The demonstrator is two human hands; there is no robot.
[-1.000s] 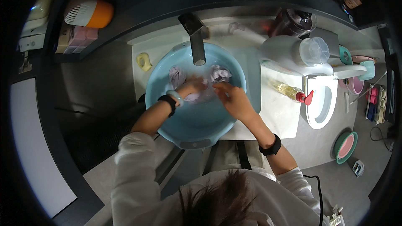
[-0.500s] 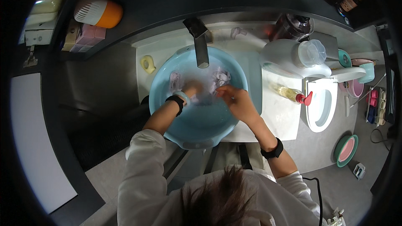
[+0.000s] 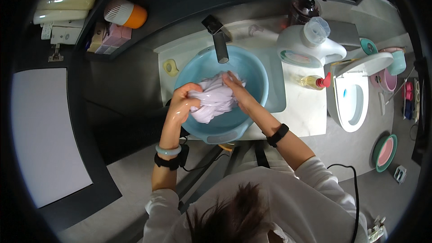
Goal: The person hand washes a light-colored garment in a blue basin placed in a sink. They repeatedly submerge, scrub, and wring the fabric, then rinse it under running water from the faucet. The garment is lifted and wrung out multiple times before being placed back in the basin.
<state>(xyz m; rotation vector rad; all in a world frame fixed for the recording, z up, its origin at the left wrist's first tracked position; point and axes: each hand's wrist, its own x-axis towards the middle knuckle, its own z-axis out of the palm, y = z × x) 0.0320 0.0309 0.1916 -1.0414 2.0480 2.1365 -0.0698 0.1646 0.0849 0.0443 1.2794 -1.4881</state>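
A wet, bunched-up pale lilac cloth (image 3: 212,101) is held up over the light blue basin (image 3: 198,134). My left hand (image 3: 182,103) grips its left side, the fingers curled into the folds. On the far right side of the bundle, my right hand (image 3: 236,90) has its fingers closed round the fabric. Part of the fingers of both hands is hidden by the cloth. Directly beyond the bundle hangs the dark faucet (image 3: 220,47), its spout over the basin. Water shows in the basin around the cloth.
On the white counter (image 3: 306,119) to the right stand a large white jug (image 3: 294,47) and a pump bottle (image 3: 312,82) with a red top. A yellow item (image 3: 170,67) lies left of the basin. Farther right is a toilet (image 3: 353,101). A dark shelf (image 3: 180,0) runs along the back.
The cloth has come up out of the water into both hands, gathered into one bundle. My left hand has drawn back leftward and toward me. The whole view has shifted slightly.
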